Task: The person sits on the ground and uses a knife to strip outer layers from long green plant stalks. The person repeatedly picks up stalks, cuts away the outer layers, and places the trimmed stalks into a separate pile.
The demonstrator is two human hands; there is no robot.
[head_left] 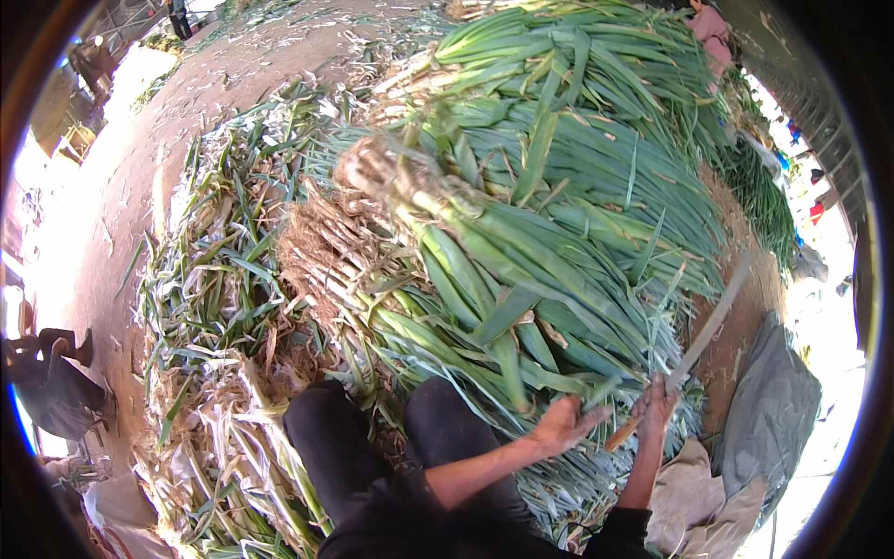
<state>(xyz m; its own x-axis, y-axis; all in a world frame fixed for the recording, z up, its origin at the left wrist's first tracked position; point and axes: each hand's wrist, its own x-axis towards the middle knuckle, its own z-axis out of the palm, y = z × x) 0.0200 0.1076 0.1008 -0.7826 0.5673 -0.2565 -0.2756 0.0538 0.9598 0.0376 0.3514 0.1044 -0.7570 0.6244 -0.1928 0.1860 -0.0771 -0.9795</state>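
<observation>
My right hand (653,407) grips the wooden handle (620,434) of a long knife. Its pale blade (712,325) points up and away to the right and looks slightly blurred. Close by on the left, my left hand (559,426) has its fingers spread beside the leaf tips, with nothing clearly held. Before me lies a bundle of leeks (503,237), roots to the left and green leaves running towards my hands. Their root ends (377,168) are blurred. More leeks with brown, hairy roots (314,258) lie beneath and nearer my knees.
Beyond lies a large heap of leeks (594,77). Trimmed leaf waste (230,272) and stripped stalks (244,447) cover the ground at left. A dark grey sack (772,398) and beige cloth (688,482) lie at right. Another person (710,35) is partly visible at far right.
</observation>
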